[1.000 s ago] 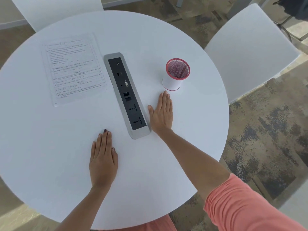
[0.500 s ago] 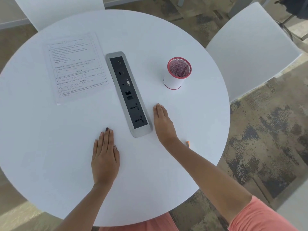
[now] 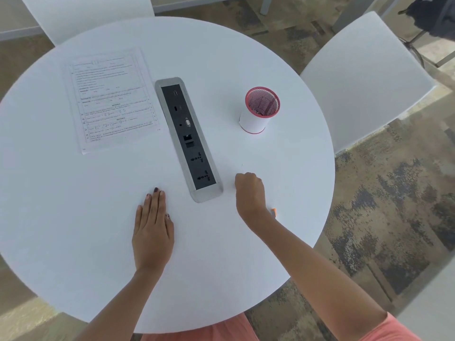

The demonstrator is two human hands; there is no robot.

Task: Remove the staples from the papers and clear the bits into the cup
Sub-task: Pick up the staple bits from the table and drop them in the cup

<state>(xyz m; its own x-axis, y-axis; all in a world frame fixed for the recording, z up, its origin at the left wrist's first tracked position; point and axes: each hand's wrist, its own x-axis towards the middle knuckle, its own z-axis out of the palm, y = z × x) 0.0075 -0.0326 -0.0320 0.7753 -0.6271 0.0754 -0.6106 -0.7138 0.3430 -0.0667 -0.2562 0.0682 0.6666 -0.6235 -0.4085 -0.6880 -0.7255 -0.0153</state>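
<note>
Right hand [image 3: 248, 190] has pulled back toward the round white table's [image 3: 246, 279] near edge, fingers now clenched; left hand [image 3: 152, 230] stays flat, released. Printed white papers [image 3: 110, 99] lie lengthwise far-to-near.

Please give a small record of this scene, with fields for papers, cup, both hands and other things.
Papers: printed white paper sheets, flat, left of the panel, untouched.
Cup: red-rimmed mesh cup with white sleeve, upright, right of the panel.
Panel: grey oblong socket panel, mid-table.
Left hand: left hand flat on round white table, fingers straight.
Right hand: right hand, fingers curled, beside panel's near end; contents hidden.
Other: small orange object by right wrist, partly hidden.
</note>
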